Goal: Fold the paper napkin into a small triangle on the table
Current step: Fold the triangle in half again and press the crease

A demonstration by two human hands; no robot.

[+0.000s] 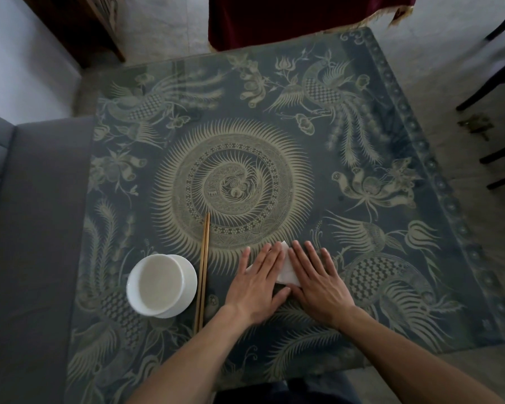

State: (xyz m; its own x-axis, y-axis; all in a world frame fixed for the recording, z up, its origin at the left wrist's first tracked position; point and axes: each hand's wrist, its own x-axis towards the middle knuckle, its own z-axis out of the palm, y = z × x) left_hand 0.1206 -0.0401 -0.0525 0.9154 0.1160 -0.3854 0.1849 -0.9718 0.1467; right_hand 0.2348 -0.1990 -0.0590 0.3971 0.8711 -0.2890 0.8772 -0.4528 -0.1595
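Both hands flat, left hand [260, 282], right hand [318, 282], napkin [287, 271] beneath

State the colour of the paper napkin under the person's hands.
White. The napkin shows between the left hand and right hand in the head view.

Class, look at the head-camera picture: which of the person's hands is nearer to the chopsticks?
Left. The left hand lies flat just right of the chopsticks, apart from them; the right hand lies beyond it, farther right, both pressing the napkin.
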